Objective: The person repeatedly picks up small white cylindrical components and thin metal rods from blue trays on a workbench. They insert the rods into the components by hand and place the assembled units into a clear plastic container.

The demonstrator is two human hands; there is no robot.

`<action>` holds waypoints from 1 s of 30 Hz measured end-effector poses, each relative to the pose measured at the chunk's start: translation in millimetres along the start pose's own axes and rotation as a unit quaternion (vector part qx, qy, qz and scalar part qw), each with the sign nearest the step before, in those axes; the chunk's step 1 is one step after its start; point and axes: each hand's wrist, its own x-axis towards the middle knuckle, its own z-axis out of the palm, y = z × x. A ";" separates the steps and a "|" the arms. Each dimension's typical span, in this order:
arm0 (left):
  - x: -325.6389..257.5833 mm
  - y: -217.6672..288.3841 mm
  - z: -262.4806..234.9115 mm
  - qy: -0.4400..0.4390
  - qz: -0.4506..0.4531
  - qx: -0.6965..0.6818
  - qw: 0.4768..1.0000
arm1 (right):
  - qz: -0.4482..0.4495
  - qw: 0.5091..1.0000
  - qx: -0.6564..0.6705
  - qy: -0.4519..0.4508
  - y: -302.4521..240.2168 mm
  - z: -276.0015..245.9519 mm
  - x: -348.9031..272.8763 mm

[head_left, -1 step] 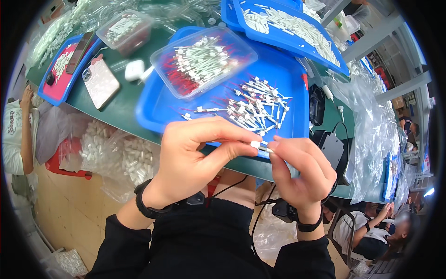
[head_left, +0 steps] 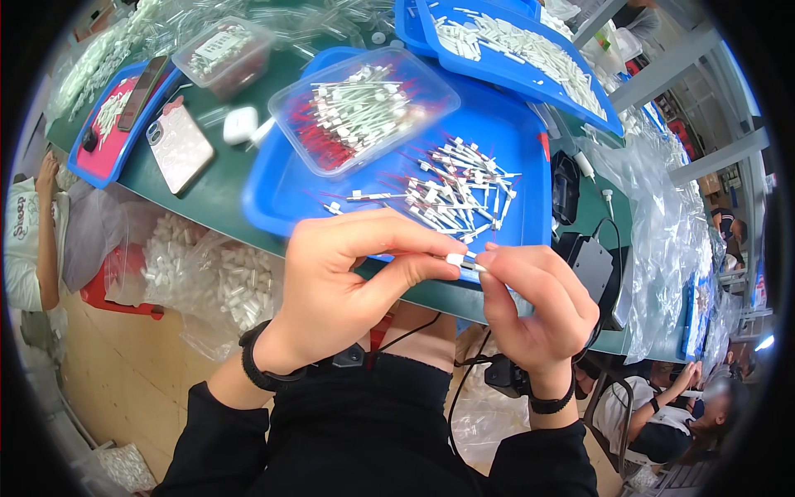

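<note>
In the head view, the small part (head_left: 455, 259) is white and narrow. At its left end there is a block-like white piece, and from this a thinner section goes to the right, with a darker stripe between pale edges. It lies almost level, with its right end slightly lower.

The left hand (head_left: 344, 286) has thumb and forefinger closed on the block end, and this white piece stands out just past their tips. The right hand (head_left: 540, 306) pinches the other end between thumb and forefinger, so the part makes a short bridge between the two hands. It is seen over the near edge of the blue tray (head_left: 520, 124), in front of the pile of similar white pieces (head_left: 464, 186) with red wires.

The fingertips cover both ends of the part, so its full length cannot be seen. The thin section is too small to read exactly, and I cannot tell if a wire is attached to it. The right hand's other fingers are partly hidden.
</note>
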 end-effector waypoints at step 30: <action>11.7 -18.4 -18.4 -0.050 -0.012 0.045 0.998 | 0.041 0.989 -0.032 -0.136 4.3 6.1 28.8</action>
